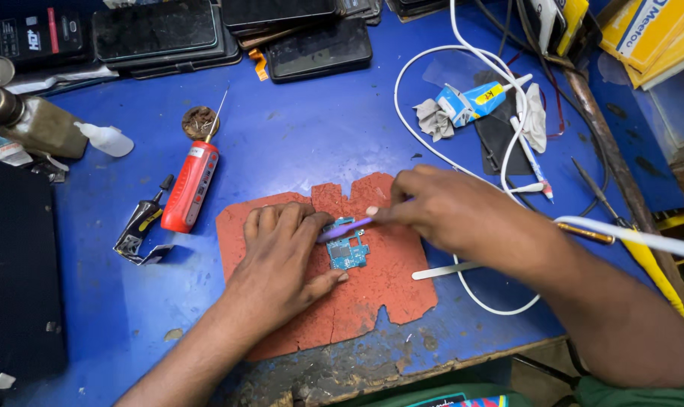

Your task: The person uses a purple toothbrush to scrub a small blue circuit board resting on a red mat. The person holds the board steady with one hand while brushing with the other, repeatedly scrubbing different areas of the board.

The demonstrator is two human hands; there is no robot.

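Now my left hand (281, 252) flat, fingers pinning small blue circuit board (348, 252) on red mat (387, 290); right hand (451, 211) pinches purple tool (345, 227). Best light strokes, board steady.

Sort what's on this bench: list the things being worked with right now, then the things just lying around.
In use:
left hand steadying the circuit board
right hand holding the purple tool to it
red mat underneath

Lying about:
red screwdriver
stacked phones
white cable
glue tube
white spudger
brown bottle
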